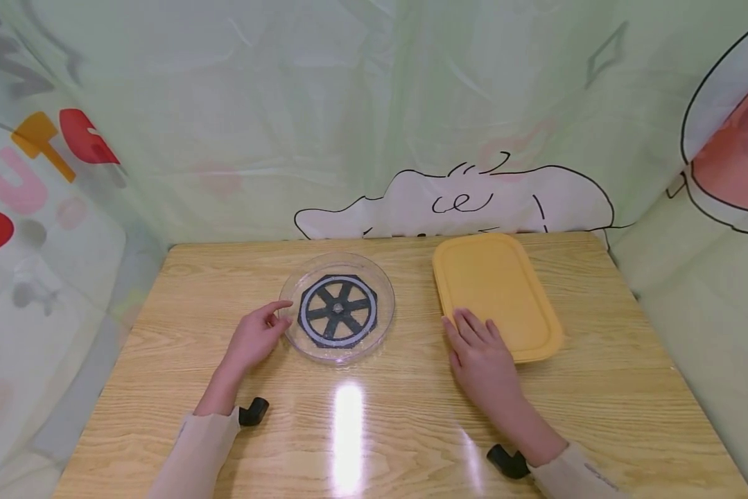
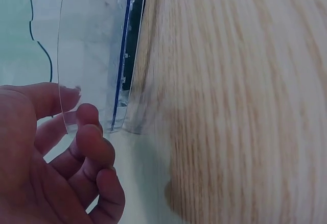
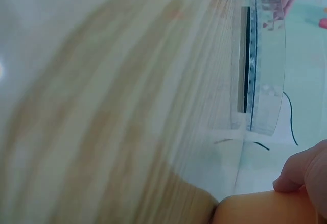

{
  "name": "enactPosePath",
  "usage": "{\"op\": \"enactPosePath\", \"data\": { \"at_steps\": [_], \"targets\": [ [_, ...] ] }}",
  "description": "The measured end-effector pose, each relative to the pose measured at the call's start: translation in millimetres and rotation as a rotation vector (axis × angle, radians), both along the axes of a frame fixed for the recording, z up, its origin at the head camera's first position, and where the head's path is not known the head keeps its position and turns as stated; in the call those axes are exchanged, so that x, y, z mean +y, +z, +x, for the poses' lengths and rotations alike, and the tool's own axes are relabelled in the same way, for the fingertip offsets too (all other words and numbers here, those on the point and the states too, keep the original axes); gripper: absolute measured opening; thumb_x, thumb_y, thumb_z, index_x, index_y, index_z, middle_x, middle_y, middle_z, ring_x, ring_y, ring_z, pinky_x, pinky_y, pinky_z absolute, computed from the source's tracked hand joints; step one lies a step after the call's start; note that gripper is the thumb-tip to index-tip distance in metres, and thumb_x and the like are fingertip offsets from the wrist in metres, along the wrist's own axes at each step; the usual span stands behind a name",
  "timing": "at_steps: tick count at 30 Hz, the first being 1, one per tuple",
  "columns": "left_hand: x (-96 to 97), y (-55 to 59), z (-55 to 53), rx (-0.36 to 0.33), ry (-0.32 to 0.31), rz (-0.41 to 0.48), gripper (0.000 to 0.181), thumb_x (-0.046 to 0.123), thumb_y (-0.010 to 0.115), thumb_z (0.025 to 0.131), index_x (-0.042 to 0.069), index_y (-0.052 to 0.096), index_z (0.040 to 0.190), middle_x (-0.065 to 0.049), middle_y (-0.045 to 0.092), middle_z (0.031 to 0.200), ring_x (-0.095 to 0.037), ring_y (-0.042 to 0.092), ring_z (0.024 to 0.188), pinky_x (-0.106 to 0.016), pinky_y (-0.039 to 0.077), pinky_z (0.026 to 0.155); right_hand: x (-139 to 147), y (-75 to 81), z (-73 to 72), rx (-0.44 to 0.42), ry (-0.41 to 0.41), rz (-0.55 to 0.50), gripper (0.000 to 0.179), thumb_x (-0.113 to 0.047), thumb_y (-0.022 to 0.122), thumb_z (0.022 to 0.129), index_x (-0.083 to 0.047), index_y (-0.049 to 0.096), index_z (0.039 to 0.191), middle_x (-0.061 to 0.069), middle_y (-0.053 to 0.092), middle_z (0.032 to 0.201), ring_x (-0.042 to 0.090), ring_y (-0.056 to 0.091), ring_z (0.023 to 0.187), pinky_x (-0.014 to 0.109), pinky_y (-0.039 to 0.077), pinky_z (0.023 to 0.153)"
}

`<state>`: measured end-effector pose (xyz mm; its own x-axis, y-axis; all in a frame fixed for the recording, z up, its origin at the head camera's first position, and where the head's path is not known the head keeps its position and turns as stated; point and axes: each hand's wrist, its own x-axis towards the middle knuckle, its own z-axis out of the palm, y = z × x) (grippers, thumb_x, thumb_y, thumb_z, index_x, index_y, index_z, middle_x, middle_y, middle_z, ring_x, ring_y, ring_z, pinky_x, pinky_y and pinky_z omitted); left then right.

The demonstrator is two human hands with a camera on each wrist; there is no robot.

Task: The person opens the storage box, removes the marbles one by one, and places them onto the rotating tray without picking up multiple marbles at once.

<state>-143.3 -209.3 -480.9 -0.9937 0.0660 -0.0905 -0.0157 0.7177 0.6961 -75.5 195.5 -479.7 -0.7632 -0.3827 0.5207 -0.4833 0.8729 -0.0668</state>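
Past sleeves (image 1: 195, 454), seemingly positioning dish (image 1: 340, 358), pinching rim with left hand (image 1: 258, 338); resting straight-fingered right hand (image 1: 484, 364) on box (image 1: 501, 291); next, probably sliding dish.

Left hand (image 1: 259, 337) loosely bent, right hand (image 1: 482, 360) palm down.
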Motion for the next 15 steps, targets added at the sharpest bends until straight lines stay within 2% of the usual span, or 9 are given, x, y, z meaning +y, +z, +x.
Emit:
{"op": "enactPosePath", "data": {
  "at_steps": [7,15],
  "targets": [
    [1.0,-1.3,-0.9,-0.012,-0.029,0.000,0.035,0.023,0.062,0.098,0.014,0.064,0.132,-0.004,0.057,0.079,-0.019,0.050,0.064,-0.032,0.040,0.058,-8,1.8,0.7,-0.013,-0.008,0.003,0.051,-0.003,0.078,0.075,0.002,0.067,0.125,0.023,0.062,0.128,0.038,0.056,0.124,0.061,0.041,0.098],
    [1.9,-0.6,-1.4,-0.031,-0.016,0.005,0.034,0.022,0.062,0.098,0.013,0.064,0.131,-0.005,0.055,0.078,-0.020,0.049,0.065,-0.032,0.039,0.059,-21,3.2,-0.5,-0.037,-0.012,-0.010,0.052,-0.002,0.079,0.076,0.001,0.066,0.126,0.023,0.061,0.130,0.038,0.055,0.125,0.061,0.041,0.098]
  ]
}}
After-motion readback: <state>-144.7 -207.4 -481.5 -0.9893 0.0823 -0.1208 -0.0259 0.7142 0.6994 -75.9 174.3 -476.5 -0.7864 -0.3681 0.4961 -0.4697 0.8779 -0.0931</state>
